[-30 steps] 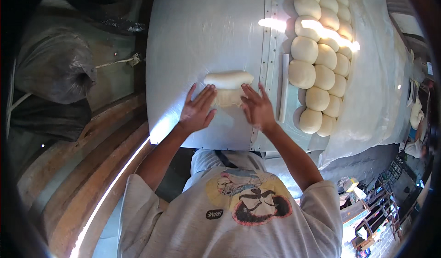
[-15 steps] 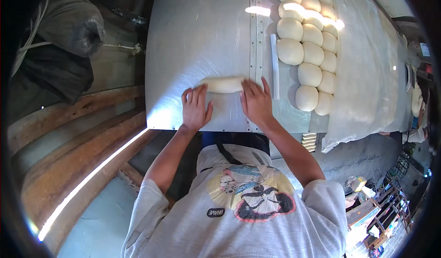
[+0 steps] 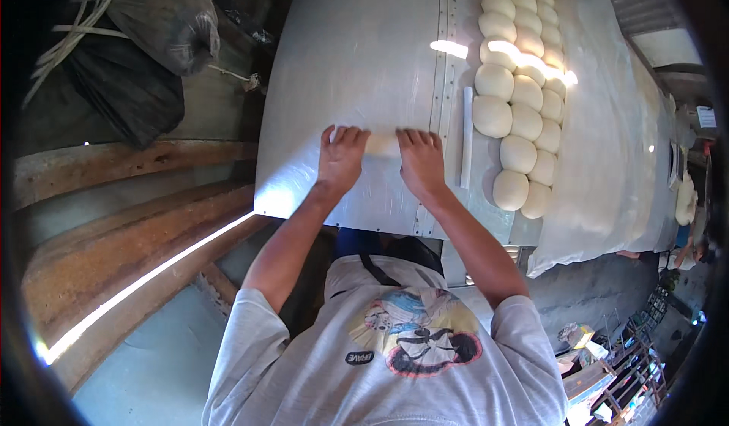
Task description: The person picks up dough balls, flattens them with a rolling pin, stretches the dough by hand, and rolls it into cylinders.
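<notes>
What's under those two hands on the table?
Some pale dough shows on the grey tabletop, in the gap between the left hand and the right hand. Whatever lies right beneath the hands is covered, so I can't see it.

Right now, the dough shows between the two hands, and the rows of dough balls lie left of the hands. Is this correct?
Not fully: the head view shows the dough balls lying right of both the left hand and the right hand. The dough does show between the hands.
</notes>
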Action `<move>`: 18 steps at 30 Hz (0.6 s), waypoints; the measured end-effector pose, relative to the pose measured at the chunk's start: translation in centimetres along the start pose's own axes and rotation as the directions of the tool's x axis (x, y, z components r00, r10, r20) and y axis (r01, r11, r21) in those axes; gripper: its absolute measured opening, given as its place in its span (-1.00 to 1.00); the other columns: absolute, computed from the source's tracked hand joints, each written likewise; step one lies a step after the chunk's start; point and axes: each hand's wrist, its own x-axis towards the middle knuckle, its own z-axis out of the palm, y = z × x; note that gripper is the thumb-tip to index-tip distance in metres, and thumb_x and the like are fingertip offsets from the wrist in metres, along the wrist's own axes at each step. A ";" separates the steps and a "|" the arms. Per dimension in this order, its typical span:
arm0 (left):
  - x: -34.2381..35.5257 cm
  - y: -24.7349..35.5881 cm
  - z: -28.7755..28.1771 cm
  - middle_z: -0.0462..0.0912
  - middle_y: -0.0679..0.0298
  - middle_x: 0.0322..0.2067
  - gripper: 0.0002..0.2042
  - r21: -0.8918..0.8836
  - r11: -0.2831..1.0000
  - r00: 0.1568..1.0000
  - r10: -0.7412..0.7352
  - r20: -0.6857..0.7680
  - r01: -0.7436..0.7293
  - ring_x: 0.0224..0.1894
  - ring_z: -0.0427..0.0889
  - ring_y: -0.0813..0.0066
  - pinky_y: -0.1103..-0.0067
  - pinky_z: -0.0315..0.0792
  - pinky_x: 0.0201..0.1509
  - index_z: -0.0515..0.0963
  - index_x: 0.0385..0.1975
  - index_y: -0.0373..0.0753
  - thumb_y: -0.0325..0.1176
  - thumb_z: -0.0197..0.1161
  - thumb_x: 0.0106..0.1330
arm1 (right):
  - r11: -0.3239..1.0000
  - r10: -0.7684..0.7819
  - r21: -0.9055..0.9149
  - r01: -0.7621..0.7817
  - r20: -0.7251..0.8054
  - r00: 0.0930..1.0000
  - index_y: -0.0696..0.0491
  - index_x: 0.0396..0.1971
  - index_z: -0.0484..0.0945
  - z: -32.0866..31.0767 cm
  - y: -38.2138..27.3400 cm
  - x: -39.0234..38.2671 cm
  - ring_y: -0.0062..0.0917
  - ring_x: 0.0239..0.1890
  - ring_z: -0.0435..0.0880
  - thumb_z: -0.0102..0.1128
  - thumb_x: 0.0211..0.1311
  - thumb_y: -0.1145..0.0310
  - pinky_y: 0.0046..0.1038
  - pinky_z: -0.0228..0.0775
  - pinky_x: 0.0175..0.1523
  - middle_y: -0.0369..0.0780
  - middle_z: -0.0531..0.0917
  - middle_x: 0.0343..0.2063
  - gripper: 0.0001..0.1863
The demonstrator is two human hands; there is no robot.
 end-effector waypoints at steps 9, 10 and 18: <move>14.6 -3.2 -4.7 0.34 -0.07 0.35 -0.30 -0.598 0.790 0.964 -0.245 -0.104 0.136 0.38 0.34 0.04 0.11 0.17 0.47 0.27 0.36 -0.38 -0.16 0.27 0.26 | 0.994 0.097 0.056 -0.097 0.013 0.995 0.18 0.35 0.30 0.7 0.2 18.5 -0.15 0.45 0.24 0.10 0.24 0.26 -0.06 0.00 0.52 0.02 0.32 0.38 -0.33; 12.9 -2.1 -1.9 0.34 -0.07 0.35 -0.30 -0.603 0.782 0.972 -0.230 -0.042 0.159 0.38 0.34 0.04 0.11 0.17 0.47 0.27 0.36 -0.38 -0.16 0.27 0.26 | 0.990 0.025 -0.122 -0.076 -0.373 0.927 0.17 0.43 0.21 5.4 0.8 17.0 -0.10 0.52 0.10 0.06 0.28 0.18 -0.05 -0.08 0.55 0.08 0.19 0.45 -0.26; 3.7 -1.1 4.2 -0.07 -0.21 0.51 -0.03 -0.172 0.983 0.997 -0.056 0.049 0.064 0.57 -0.17 -0.19 -0.23 -0.41 0.50 -0.13 0.54 -0.30 0.09 0.17 0.24 | 0.996 -0.057 -0.070 0.054 -0.040 0.998 0.07 0.55 -0.07 10.0 -4.6 6.6 -0.14 0.60 -0.18 -0.04 0.34 0.04 0.12 -0.40 0.57 0.04 -0.03 0.53 -0.14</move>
